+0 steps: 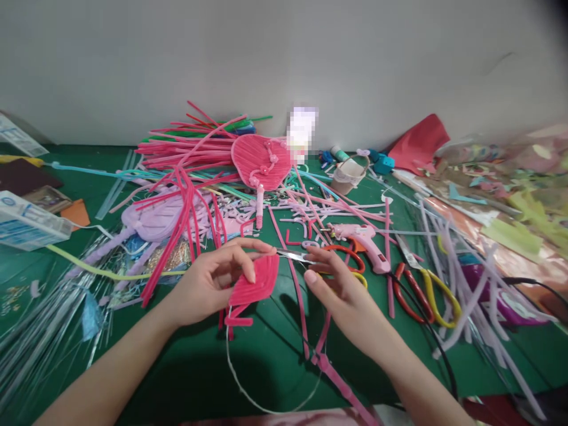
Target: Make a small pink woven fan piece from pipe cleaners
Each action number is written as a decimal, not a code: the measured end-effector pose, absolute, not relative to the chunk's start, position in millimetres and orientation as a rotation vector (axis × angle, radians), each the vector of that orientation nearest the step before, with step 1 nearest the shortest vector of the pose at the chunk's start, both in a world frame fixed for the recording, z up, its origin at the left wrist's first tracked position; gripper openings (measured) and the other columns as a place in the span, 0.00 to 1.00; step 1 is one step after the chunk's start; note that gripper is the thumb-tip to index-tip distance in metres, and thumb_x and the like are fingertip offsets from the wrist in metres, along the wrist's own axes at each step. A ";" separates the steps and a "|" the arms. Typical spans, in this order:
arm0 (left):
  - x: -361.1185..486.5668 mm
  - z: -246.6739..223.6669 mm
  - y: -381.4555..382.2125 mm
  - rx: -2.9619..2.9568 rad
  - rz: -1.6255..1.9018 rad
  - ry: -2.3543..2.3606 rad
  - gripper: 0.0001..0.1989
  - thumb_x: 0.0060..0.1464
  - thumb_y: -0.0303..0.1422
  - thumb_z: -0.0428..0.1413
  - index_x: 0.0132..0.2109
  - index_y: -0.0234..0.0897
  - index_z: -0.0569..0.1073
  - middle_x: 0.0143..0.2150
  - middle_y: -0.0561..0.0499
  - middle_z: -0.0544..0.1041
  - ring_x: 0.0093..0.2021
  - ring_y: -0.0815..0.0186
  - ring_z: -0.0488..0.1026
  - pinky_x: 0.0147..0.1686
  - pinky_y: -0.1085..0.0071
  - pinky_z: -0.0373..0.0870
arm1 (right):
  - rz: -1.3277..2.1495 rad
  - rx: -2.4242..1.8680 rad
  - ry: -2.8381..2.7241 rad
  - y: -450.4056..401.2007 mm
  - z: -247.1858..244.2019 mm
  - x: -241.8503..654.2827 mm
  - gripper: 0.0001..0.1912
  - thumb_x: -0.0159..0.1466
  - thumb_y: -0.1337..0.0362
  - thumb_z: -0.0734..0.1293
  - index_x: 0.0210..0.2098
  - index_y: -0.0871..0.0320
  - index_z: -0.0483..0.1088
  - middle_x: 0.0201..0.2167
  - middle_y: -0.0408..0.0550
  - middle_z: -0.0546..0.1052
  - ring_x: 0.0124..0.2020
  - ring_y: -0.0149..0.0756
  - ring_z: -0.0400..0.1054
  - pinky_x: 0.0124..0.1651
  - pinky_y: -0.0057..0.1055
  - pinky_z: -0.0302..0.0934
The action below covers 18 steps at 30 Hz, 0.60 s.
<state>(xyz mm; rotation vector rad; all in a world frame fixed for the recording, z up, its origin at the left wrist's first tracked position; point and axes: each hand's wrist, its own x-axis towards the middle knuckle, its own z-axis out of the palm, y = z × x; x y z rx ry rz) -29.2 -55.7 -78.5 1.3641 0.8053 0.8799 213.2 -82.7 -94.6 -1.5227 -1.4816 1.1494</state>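
Near the middle, my left hand (226,272) is closed on a small red fuzzy piece (256,285) made of rows of pipe cleaner. My right hand (335,281) holds orange-and-yellow-handled scissors (293,255), their blades reaching left to the top edge of the red piece. A thin white string (231,367) hangs from below the piece and curves toward a pink fuzzy stick (344,384) at the lower right. Behind the hands lies a pink heart-shaped fan (255,161) with small flowers on it.
Pink pipe cleaners (177,148) pile up at the back. A pink glue gun (364,239) and a second pair of scissors (415,290) lie at right, beside lilac strips (470,296). A small basket (348,174) stands behind. A lilac fan (155,218) and a box (31,222) are at left.
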 end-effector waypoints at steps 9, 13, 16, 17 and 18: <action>-24.9 -83.3 -55.0 1.272 1.013 0.786 0.06 0.57 0.33 0.64 0.43 0.43 0.79 0.61 0.45 0.75 0.58 0.54 0.76 0.56 0.61 0.73 | 1.831 -1.117 -0.969 -70.3 -86.6 205.3 0.19 0.60 0.49 0.73 0.37 0.58 0.70 0.23 0.38 0.73 0.17 0.23 0.63 0.19 0.21 0.54; -21.0 -82.3 -54.7 1.293 1.006 0.887 0.11 0.63 0.39 0.58 0.50 0.44 0.78 0.56 0.45 0.79 0.60 0.55 0.74 0.61 0.61 0.68 | 1.764 -1.047 -0.793 -69.0 -82.9 200.1 0.16 0.61 0.51 0.73 0.37 0.57 0.72 0.19 0.34 0.66 0.14 0.19 0.52 0.17 0.20 0.43; -17.0 -79.5 -57.3 1.255 1.015 0.907 0.12 0.59 0.38 0.62 0.50 0.44 0.79 0.54 0.49 0.81 0.58 0.54 0.75 0.59 0.62 0.71 | 1.730 -1.032 -0.708 -66.1 -82.1 192.5 0.15 0.59 0.52 0.74 0.34 0.57 0.73 0.21 0.37 0.66 0.20 0.22 0.56 0.21 0.20 0.49; -15.6 -78.5 -58.3 1.245 1.026 0.899 0.13 0.58 0.37 0.63 0.50 0.46 0.79 0.54 0.50 0.81 0.58 0.54 0.75 0.58 0.63 0.72 | 1.747 -1.008 -0.682 -64.1 -81.8 190.0 0.15 0.59 0.52 0.74 0.33 0.57 0.72 0.21 0.37 0.66 0.21 0.23 0.57 0.22 0.20 0.50; -14.3 -77.5 -59.2 1.234 1.041 0.889 0.13 0.58 0.38 0.63 0.51 0.47 0.78 0.55 0.51 0.80 0.58 0.54 0.75 0.57 0.64 0.73 | 1.781 -0.969 -0.661 -61.4 -81.3 187.8 0.15 0.59 0.53 0.75 0.33 0.57 0.72 0.21 0.37 0.65 0.22 0.24 0.57 0.23 0.20 0.50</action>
